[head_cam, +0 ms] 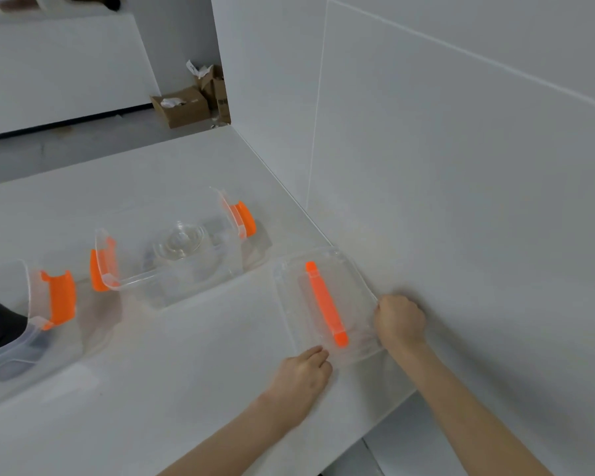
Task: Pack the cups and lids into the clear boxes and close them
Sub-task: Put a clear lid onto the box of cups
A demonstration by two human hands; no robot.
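Clear box lid (323, 304) with orange handle (325, 304), flat on white counter (186, 389) at 4 o'clock. Right hand (400, 320) fisted on its 3 o'clock edge; left hand (301, 376), fingers curled, touching its 7 o'clock corner. Open clear box (172, 255) holding stacked cups (181, 240) at 9 o'clock of lid.

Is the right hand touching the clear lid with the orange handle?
Touching. The head view shows the right hand closed on the edge of the clear lid nearest the wall.
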